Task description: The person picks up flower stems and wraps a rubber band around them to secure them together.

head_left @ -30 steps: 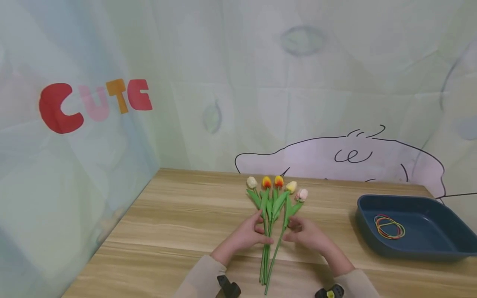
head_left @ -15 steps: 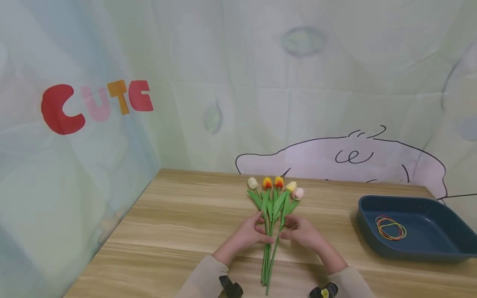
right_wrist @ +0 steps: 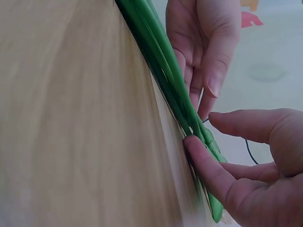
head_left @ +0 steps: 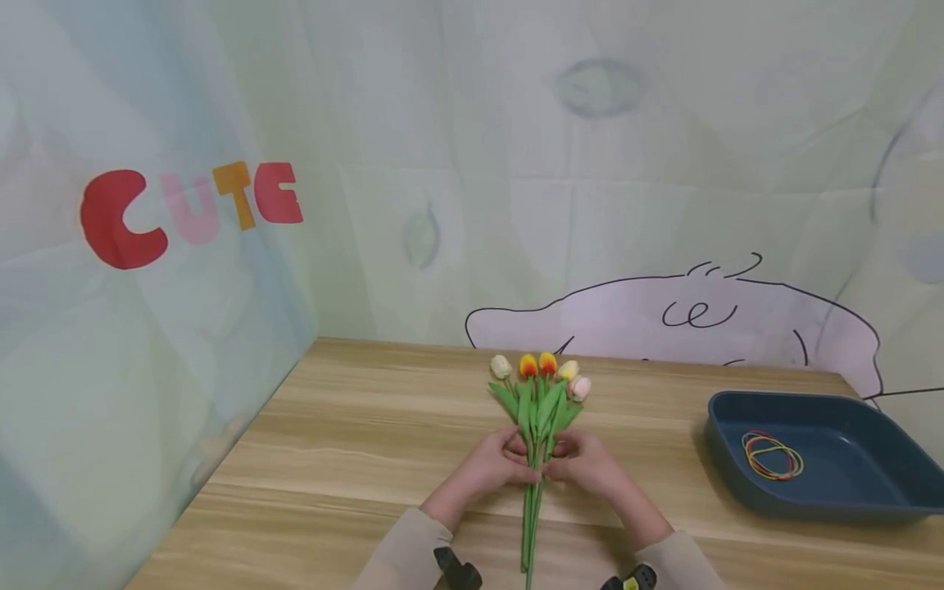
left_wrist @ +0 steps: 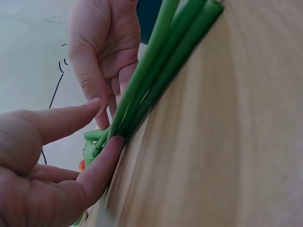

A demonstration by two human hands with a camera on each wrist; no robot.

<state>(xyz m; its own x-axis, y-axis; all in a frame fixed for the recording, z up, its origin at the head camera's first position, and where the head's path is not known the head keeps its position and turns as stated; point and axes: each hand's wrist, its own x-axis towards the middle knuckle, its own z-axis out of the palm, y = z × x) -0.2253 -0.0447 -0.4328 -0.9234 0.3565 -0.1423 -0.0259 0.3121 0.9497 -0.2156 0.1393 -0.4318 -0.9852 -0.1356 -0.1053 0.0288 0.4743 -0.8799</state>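
Note:
Several artificial tulips [head_left: 549, 406], with white, orange-red, yellow and pink heads fanned out, lie as one bunch, heads toward the wall. My left hand [head_left: 496, 460] holds the green stems from the left, just below the leaves. From the right, my right hand [head_left: 586, 467] curls its fingers and thumb round the same part of the bunch, fingertips close to the left hand's. In the left wrist view, the stems [left_wrist: 156, 71] slant past a left fingertip low by the wooden surface. The right wrist view shows a right finger [right_wrist: 206, 163] against the stems.
A dark blue tray [head_left: 833, 508] stands on the wooden table [head_left: 332, 459] at the right, with several coloured rubber bands [head_left: 772, 456] inside. Printed cloth [head_left: 413, 147] hangs behind the table and along its left side.
My right hand has moved left, bringing the pink tulip and its stem in against the others. The flower heads stand closer together. My left hand has stayed almost in place.

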